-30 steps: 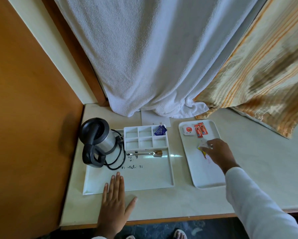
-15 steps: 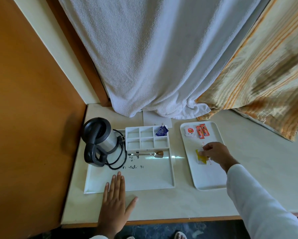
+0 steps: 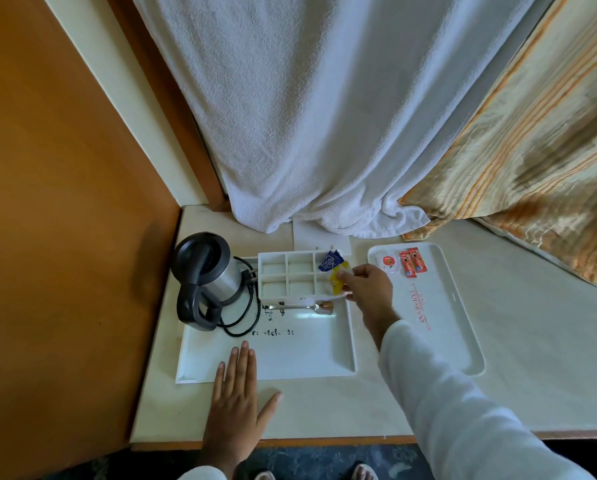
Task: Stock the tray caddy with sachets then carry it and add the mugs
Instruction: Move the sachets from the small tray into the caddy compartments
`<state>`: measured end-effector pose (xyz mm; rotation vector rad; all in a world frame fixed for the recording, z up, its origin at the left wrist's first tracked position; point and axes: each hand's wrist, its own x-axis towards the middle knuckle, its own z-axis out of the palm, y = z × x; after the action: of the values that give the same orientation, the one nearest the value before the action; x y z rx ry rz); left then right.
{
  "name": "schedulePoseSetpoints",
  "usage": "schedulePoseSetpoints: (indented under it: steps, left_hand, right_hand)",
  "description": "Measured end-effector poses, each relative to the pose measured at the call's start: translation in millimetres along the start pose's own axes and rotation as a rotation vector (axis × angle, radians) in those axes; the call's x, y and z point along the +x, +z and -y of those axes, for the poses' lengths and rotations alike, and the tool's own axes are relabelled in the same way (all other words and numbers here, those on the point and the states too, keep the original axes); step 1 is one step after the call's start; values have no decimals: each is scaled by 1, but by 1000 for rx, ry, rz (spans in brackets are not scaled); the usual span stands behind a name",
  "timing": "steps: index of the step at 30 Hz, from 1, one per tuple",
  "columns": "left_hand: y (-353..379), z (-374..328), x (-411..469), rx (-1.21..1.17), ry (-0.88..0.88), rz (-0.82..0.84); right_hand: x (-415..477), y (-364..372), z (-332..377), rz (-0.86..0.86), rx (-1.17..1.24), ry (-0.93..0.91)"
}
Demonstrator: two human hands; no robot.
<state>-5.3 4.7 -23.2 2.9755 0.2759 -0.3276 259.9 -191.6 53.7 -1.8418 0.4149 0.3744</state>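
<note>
Kettle (image 3: 205,271): on the tray's left end
Left hand (image 3: 236,400): flat, fingers spread, on the tray's (image 3: 273,355) near edge
Caddy (image 3: 290,277): blue sachet (image 3: 330,263) in back right slot
Right hand (image 3: 369,289): pinching a yellow sachet (image 3: 335,284) over the caddy's right slots
Right tray (image 3: 439,323): red sachets (image 3: 412,263) at far end

Your right hand (image 3: 368,284) now off the side tray (image 3: 463,341), yellow sachet (image 3: 335,284) carried across, held over the caddy's (image 3: 290,268) right-hand compartments

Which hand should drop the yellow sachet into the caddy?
Right. The right hand already pinches the yellow sachet over the caddy; the left hand lies flat on the big tray's front rim.
</note>
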Motion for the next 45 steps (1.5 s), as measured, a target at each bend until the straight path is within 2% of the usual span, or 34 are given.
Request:
schedulePoseSetpoints:
  steps: [6, 18, 22, 27, 31, 36, 41, 45]
  left_hand:
    - [-1, -1, -1, -11, 9, -16]
    - [-3, -1, -1, -32, 9, -21]
    - [-1, 0, -1, -30, 6, -16]
    - [2, 1, 0, -30, 7, -22]
    - [2, 0, -1, -22, 8, -34]
    - [-1, -2, -2, -25, 5, -44]
    - [-2, -2, -2, -21, 4, -49]
    - [0, -2, -1, -25, 5, -53]
  right_hand:
    - [-2, 18, -16, -90, -121, 0]
    - [-17, 18, -16, -162, -254, -196]
    - [-22, 20, -19, -116, -353, -272]
    - [-3, -5, -23, -263, -309, -206]
    - [36, -47, -20, -340, -414, -194]
    - [68, -64, -9, -268, -447, -2]
    - [81, -58, -3, -240, -518, 12]
    - [81, -54, -4, -246, -414, 25]
